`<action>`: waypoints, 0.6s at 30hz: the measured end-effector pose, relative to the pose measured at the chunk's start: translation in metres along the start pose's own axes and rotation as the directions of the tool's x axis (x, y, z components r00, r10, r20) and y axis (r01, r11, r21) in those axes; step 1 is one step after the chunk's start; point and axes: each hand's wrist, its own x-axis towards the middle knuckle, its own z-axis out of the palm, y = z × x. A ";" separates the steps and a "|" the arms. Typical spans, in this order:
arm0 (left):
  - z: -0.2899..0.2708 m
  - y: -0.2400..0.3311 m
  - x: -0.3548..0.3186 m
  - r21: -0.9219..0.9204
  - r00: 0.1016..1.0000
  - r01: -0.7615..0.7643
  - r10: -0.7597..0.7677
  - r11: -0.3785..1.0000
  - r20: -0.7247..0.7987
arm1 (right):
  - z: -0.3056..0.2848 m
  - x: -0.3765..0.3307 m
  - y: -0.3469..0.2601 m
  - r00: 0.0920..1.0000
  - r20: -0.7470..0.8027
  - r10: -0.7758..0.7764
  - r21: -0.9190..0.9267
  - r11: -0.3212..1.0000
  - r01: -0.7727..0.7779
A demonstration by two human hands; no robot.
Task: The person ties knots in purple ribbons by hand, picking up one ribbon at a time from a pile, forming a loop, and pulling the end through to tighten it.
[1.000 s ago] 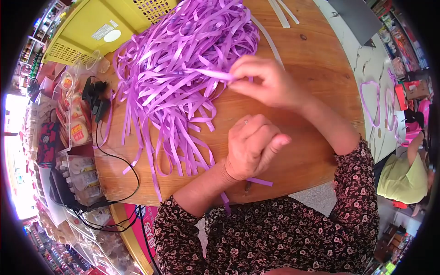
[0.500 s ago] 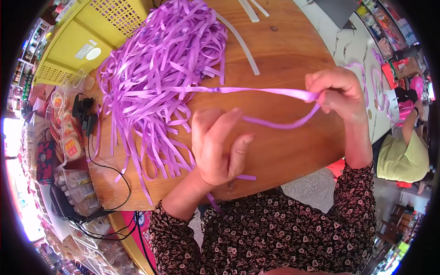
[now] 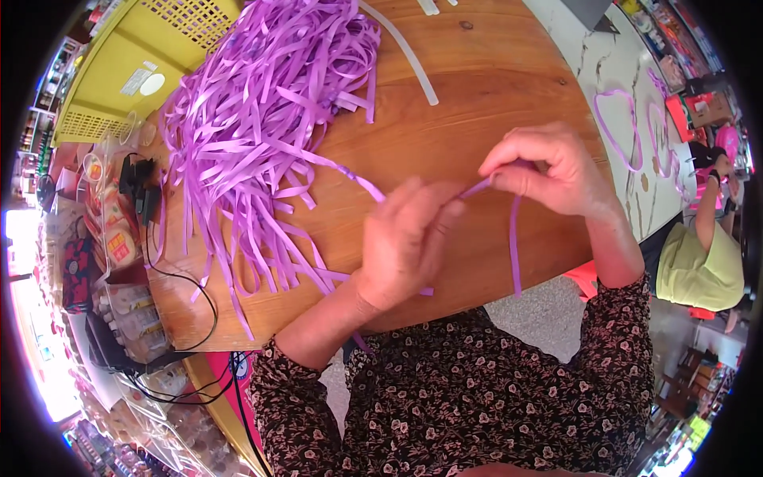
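Note:
A narrow purple ribbon runs from the heap to both of my hands over the wooden table. My left hand is closed on it, fingers and thumb brought together near the table's front. To the right and slightly farther off, my right hand pinches the same ribbon between thumb and fingers. A short stretch lies taut between the hands, and a loose end hangs straight down below the right one. The large tangled heap of purple ribbons covers the table's left side, several ends trailing toward me.
A yellow plastic basket stands behind the heap at far left. A pale strip lies on the wooden table. Purple loops rest on a white marbled surface at right. A black cable hangs at left. Another person is at far right.
My left hand has moved right and closed on the ribbon. My right hand has come inward, and the ribbon's end now hangs below it rather than curving toward the left hand.

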 end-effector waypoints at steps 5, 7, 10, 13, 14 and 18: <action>-0.042 -0.016 0.014 0.322 0.954 0.206 -0.117 0.924 -0.276 | -0.023 -0.032 0.026 0.961 -0.116 0.249 0.161 0.960 -0.229; -0.055 -0.026 0.021 0.362 0.940 0.225 -0.105 0.905 -0.324 | -0.025 -0.033 0.027 0.943 -0.155 0.296 0.118 0.953 -0.280; -0.051 -0.030 0.028 0.737 0.946 0.037 0.214 0.675 -0.244 | -0.009 -0.020 0.023 0.932 -0.170 0.320 0.132 0.945 -0.300; -0.020 -0.004 0.029 0.409 0.967 -0.082 0.171 0.909 -0.187 | 0.008 -0.001 0.018 0.994 -0.107 0.016 -0.003 1.000 -0.017; -0.011 0.004 0.026 0.189 0.988 -0.079 0.102 0.979 -0.119 | 0.013 0.006 0.014 0.990 -0.102 -0.094 -0.060 0.994 0.089; -0.006 0.009 0.016 -0.644 0.791 0.552 -0.578 0.530 0.203 | 0.017 0.019 0.006 0.939 -0.179 -0.294 -0.184 0.947 0.262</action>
